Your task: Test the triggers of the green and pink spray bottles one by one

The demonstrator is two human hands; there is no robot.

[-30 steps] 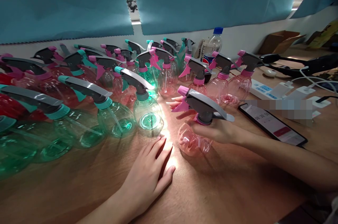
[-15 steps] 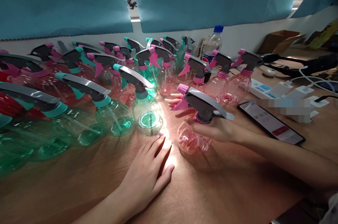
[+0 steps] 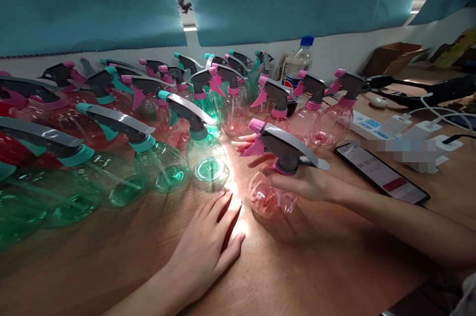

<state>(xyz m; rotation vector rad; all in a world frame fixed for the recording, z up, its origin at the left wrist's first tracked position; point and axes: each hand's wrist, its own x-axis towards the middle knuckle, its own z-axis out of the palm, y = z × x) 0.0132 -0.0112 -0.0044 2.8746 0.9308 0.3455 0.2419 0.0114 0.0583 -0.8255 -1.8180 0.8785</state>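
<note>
Almost nothing has moved in the last second: the view has drifted slightly, and both hands and the pink bottle sit where they were.

Head view: the right hand (image 3: 297, 179) is closed around the neck of a pink spray bottle (image 3: 273, 192), fingers wrapped under its grey trigger head (image 3: 288, 145) with the pink nozzle pointing left. The bottle stands upright on the wooden counter (image 3: 316, 266), just in front of a row of three more pink bottles. The left hand (image 3: 208, 246) lies flat, palm down, fingers slightly spread, holding nothing; its fingertips are near the base of a green spray bottle (image 3: 206, 159). Many green, pink and red spray bottles crowd the counter to the left and behind. A phone (image 3: 383, 173) lies to the right, screen lit.

The step in hand looks like setting this bottle among the others. The next move probably calls for releasing the neck without tipping the light, empty bottle.
</note>
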